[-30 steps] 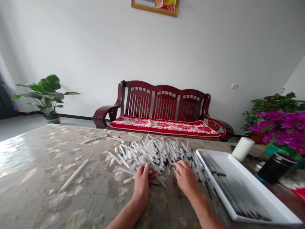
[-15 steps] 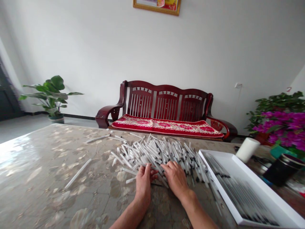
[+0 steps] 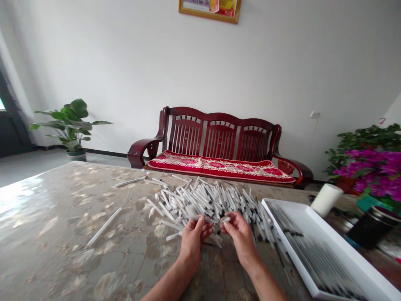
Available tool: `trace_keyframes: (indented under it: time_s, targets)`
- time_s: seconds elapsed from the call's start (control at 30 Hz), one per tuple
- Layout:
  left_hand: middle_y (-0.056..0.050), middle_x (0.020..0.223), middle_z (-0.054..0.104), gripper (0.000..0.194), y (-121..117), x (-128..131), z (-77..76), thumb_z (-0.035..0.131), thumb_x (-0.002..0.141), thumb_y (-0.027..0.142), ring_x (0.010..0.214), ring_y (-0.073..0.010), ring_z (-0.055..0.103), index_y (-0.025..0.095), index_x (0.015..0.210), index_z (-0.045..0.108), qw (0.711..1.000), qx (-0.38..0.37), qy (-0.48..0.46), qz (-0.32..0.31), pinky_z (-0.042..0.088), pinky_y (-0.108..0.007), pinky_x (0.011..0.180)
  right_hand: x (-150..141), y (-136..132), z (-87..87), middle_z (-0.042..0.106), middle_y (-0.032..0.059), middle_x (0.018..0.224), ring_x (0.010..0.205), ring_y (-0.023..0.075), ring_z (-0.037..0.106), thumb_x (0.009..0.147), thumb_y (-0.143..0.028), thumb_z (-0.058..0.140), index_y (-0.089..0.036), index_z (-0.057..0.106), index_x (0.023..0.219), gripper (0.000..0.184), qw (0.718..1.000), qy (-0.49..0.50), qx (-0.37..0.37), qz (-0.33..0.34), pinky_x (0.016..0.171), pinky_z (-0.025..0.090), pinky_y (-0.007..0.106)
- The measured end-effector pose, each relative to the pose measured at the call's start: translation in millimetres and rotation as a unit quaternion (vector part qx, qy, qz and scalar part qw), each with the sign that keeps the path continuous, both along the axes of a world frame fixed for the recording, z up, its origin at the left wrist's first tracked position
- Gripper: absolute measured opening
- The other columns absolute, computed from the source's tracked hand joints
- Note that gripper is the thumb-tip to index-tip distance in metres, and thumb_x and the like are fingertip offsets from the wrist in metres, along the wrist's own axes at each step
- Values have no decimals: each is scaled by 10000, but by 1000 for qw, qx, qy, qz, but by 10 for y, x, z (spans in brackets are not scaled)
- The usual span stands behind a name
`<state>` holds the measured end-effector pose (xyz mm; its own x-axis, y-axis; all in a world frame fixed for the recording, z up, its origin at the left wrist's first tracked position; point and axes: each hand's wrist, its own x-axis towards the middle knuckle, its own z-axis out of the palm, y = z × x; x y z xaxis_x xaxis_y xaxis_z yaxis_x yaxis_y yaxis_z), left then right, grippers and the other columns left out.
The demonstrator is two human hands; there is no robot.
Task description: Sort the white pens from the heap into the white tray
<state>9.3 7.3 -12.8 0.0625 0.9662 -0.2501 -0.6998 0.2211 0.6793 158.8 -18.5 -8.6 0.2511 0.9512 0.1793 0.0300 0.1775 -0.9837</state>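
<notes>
My left hand [image 3: 194, 238] is closed around a slim greyish pen [image 3: 205, 219], which lies crosswise toward my other hand. Between the thumb and fingers of my right hand [image 3: 238, 232] is a small whitish pen cap [image 3: 225, 219], close to the pen's end. Whether cap and pen touch is too small to tell. Just beyond both hands spreads a heap of white and translucent pen parts [image 3: 194, 196], some with black ends. To the right, a white box [image 3: 300, 269] holds rows of clear pens with dark tips [image 3: 319, 255].
One white tube [image 3: 104, 227] lies alone on the patterned table [image 3: 56, 259] at left, with another pen [image 3: 130, 181] farther back. A white roll [image 3: 326, 200], a dark cup [image 3: 372, 228] and purple flowers [image 3: 372, 169] stand at right. Behind the table is a wooden bench [image 3: 219, 129].
My right hand has come up from the edge of the heap and turned, now pinching a whitish cap. My left hand has shifted slightly right with the pen.
</notes>
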Motion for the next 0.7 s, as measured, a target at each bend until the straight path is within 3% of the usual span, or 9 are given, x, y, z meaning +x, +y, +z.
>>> trace_keyframes:
  time_s: [0.2,0.47,0.6,0.7]
  targets:
    - [-7,690,717,340,-9,-12,18,911,620,332,658,-158,733,168,768,652,1000,1,-14,-8,596,-235,604,-65,-48,26,741,38,839,768,246,716,665,-558,821,-213,623,881,452,997,65,-28,-1,710,582,368]
    - [-6,683,725,437,-41,1,20,947,521,391,662,-162,731,164,764,663,999,18,-19,-26,595,-236,611,-137,-38,-31,743,13,766,691,200,690,665,-498,835,-211,612,849,407,996,86,-13,6,687,552,315]
    - [-12,689,741,486,-45,0,40,965,454,402,654,-162,727,160,758,674,999,14,-14,-29,587,-236,602,-153,-33,-77,758,33,784,706,216,706,712,-522,789,-207,658,895,387,999,35,9,2,693,567,323]
    - [-24,683,753,519,-43,1,43,970,411,419,633,-162,721,153,747,677,999,9,-1,-36,575,-232,580,-141,-42,-104,785,55,876,823,235,736,789,-505,716,-217,723,955,333,997,-68,38,-18,767,574,313]
